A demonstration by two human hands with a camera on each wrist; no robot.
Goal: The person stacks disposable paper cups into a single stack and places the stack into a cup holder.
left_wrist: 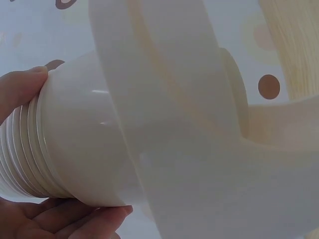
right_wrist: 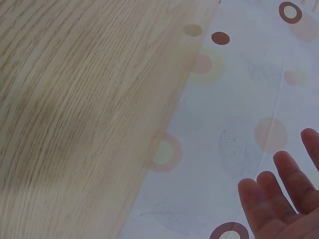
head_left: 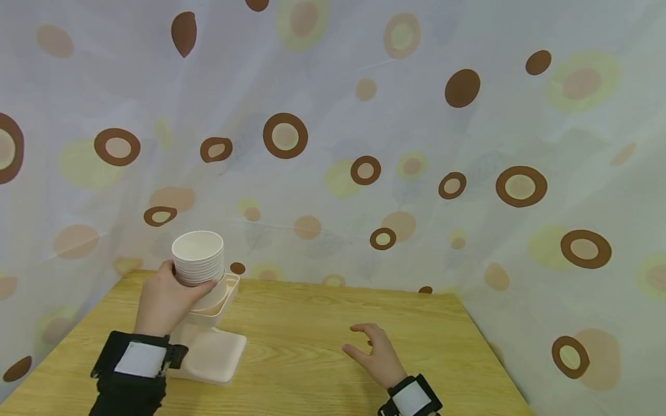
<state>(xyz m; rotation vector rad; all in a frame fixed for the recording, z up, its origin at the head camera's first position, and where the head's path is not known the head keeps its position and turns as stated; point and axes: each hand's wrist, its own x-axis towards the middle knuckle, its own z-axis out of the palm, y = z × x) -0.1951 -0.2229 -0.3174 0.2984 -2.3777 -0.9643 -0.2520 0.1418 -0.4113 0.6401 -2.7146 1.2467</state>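
At the left of the head view, my left hand (head_left: 162,299) grips a stack of nested white cups (head_left: 200,267) around its side, mouths facing up. In the left wrist view, thumb and fingers sit on opposite sides of the cups (left_wrist: 75,129) near their stacked rims. The stack's lower end is hidden there behind the wall of a white plastic holder (left_wrist: 179,164). On the table, this holder (head_left: 215,352) has a flat, rounded base in front and a raised rim behind. My right hand (head_left: 380,359) hovers over the table, fingers loosely bent, holding nothing.
A wood-grain table (head_left: 322,329) extends under both hands. Behind it and at its sides hangs a pale cloth (head_left: 333,196) with brown, peach and yellow spots. Black straps with white patches wrap both wrists.
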